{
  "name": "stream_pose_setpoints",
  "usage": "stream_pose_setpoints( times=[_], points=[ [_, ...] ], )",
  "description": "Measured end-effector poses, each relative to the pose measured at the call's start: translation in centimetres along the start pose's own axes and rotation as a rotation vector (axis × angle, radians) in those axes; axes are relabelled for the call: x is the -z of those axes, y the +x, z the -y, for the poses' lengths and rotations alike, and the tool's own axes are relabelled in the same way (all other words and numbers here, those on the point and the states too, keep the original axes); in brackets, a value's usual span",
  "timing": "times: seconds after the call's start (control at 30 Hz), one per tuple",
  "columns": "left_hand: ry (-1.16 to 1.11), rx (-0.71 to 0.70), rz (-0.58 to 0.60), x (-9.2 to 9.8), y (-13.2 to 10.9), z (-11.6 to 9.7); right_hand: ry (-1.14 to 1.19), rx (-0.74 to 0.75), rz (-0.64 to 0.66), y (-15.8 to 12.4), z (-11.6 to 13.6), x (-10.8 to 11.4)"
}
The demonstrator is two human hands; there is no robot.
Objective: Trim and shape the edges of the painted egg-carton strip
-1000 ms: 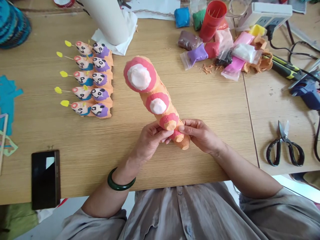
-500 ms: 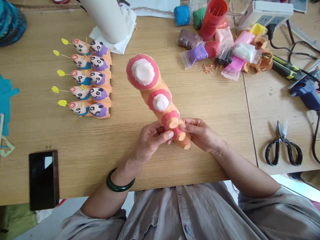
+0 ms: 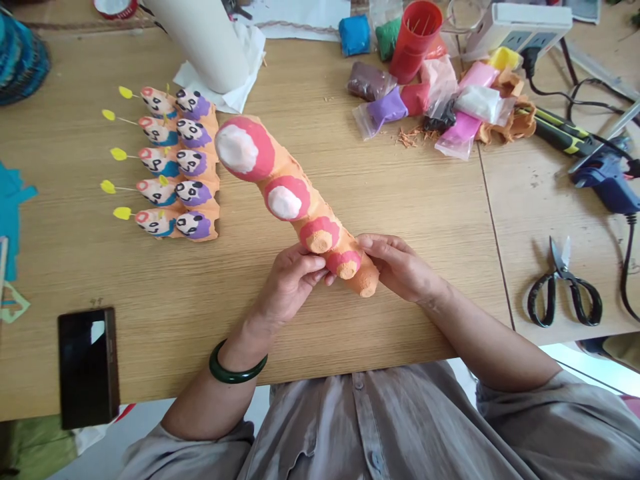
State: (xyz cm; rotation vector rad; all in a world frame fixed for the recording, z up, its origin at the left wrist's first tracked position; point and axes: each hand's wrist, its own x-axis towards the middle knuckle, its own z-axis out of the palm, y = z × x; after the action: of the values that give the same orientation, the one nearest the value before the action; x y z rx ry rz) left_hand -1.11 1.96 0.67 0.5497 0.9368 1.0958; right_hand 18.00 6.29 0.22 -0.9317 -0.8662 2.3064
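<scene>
I hold a long orange egg-carton strip [image 3: 295, 207] above the wooden table [image 3: 410, 193]. Its bumps carry pink rings, two of them with white caps. My left hand [image 3: 287, 287], with a green bangle on the wrist, pinches the near end from the left. From the right, my right hand [image 3: 400, 267] grips the same end with fingers closed. The far end of the strip points up and left, toward a finished carton piece [image 3: 175, 163] with painted panda faces and yellow-tipped sticks.
A black phone [image 3: 89, 365] lies at the near left edge. Bags of coloured clay [image 3: 435, 100] and a red cup [image 3: 415, 40] sit at the back. Black scissors [image 3: 564, 290] and a blue glue gun [image 3: 607, 180] lie on the right. A white roll [image 3: 205, 40] stands at the back left.
The strip's far end has swung to the left and lower, now nearing the panda piece. Both hands keep their hold on the near end.
</scene>
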Motion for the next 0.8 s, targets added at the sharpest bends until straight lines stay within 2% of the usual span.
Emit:
stream_pose_setpoints(
  times=[0.13,0.23,0.5,0.63,0.8],
  points=[
    [0.058,-0.011,0.005,-0.3,0.0,0.1,-0.029,-0.008,-0.001,-0.2,0.0,0.3],
    [0.117,0.005,-0.040,-0.4,0.2,0.5,-0.078,-0.030,-0.019,-0.2,-0.2,0.4],
    [0.030,0.052,-0.130,-0.4,0.1,0.6,-0.102,0.042,-0.085,0.0,-0.4,0.2],
    [-0.005,0.046,-0.097,0.1,0.0,0.5,-0.058,0.108,-0.126,0.0,-0.1,0.2],
    [-0.027,0.077,-0.017,0.6,0.0,0.3,0.085,0.034,-0.157,0.1,0.2,0.3]
  ],
)
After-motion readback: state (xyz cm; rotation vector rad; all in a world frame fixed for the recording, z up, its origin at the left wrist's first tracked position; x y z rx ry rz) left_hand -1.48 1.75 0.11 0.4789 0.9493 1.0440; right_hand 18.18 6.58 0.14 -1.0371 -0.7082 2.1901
